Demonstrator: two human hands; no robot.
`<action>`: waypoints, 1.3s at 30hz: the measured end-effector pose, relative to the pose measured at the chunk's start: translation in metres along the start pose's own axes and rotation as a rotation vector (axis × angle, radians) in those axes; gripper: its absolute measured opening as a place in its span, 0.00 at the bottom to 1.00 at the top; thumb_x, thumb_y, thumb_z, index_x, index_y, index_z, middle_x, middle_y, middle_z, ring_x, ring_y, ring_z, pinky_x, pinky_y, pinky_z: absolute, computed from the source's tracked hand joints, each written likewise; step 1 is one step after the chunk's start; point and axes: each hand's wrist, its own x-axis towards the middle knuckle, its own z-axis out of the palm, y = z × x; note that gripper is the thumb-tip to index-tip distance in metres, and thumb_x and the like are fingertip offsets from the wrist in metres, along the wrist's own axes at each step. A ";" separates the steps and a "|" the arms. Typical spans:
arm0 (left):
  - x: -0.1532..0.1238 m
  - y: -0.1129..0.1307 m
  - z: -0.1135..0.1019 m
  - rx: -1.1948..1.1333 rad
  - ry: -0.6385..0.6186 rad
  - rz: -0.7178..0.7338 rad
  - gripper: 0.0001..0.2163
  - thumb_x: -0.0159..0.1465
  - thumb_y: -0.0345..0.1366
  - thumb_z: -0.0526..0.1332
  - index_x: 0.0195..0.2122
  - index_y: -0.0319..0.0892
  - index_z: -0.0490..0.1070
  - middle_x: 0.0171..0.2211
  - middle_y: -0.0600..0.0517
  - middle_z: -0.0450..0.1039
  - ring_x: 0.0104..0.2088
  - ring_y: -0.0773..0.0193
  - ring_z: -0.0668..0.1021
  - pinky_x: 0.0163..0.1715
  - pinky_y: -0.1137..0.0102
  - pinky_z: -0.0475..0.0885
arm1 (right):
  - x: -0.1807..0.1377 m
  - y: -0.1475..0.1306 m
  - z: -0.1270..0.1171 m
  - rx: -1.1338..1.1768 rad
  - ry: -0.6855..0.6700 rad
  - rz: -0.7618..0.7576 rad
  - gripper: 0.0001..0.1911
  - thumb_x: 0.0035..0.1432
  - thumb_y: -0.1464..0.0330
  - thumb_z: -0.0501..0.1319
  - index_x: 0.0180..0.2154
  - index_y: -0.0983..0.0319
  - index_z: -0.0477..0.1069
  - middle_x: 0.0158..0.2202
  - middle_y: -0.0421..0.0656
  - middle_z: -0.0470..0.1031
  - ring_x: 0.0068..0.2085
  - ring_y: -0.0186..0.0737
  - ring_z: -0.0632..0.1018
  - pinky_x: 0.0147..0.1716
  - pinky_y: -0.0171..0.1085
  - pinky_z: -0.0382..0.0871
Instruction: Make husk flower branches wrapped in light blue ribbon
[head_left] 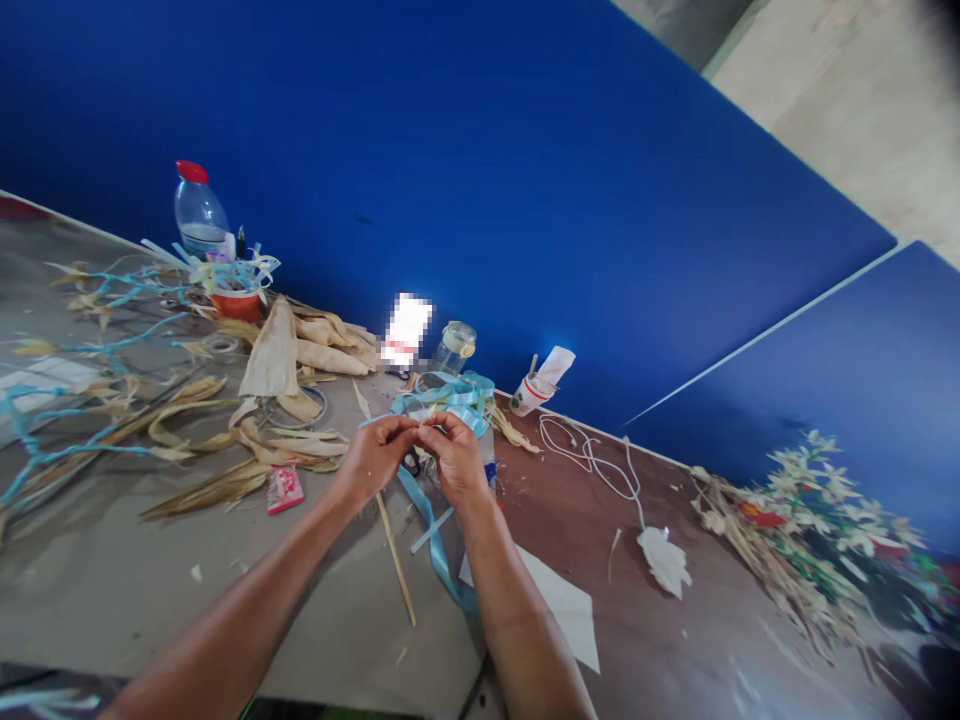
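My left hand (377, 455) and my right hand (456, 455) meet fingertip to fingertip above the table. Both are pinched closed on something small and pale that I cannot make out. Just behind them lies a loose coil of light blue ribbon (474, 393). One blue ribbon strip (421, 505) trails down between my forearms. A thin pale stick (394, 560) slants beneath my left hand, its middle partly covered by that hand. Dark scissor-like loops show partly below my fingers, mostly hidden.
Dried corn husks (210, 488) spread leftward, near blue-wrapped stems (124, 290) and a red packet (285, 488). Behind stand a bottle (199, 215), a glass jar (455, 345) and a paper cup (529, 395). Rightward are a white cable (592, 460), white paper (562, 600) and artificial flowers (832, 500). A blue partition (487, 170) rises behind.
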 end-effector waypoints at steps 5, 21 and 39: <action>-0.002 0.003 0.000 -0.045 -0.038 -0.059 0.13 0.54 0.42 0.61 0.31 0.38 0.76 0.15 0.58 0.64 0.16 0.73 0.62 0.15 0.77 0.55 | -0.001 0.001 0.002 0.014 0.026 -0.017 0.08 0.37 0.70 0.67 0.22 0.62 0.67 0.20 0.34 0.68 0.24 0.29 0.69 0.30 0.32 0.65; -0.002 0.006 -0.002 -0.001 -0.134 -0.050 0.10 0.55 0.40 0.58 0.24 0.39 0.69 0.15 0.59 0.61 0.15 0.74 0.60 0.16 0.77 0.55 | -0.004 0.015 0.012 -0.013 0.110 -0.113 0.07 0.43 0.68 0.63 0.23 0.62 0.65 0.18 0.33 0.64 0.20 0.27 0.63 0.22 0.29 0.59; -0.003 0.009 -0.001 -0.040 -0.146 -0.046 0.08 0.54 0.39 0.58 0.23 0.39 0.68 0.12 0.61 0.57 0.15 0.74 0.58 0.16 0.77 0.54 | -0.006 0.016 0.014 -0.010 0.126 -0.126 0.08 0.44 0.67 0.62 0.23 0.62 0.64 0.18 0.32 0.61 0.20 0.27 0.61 0.22 0.30 0.57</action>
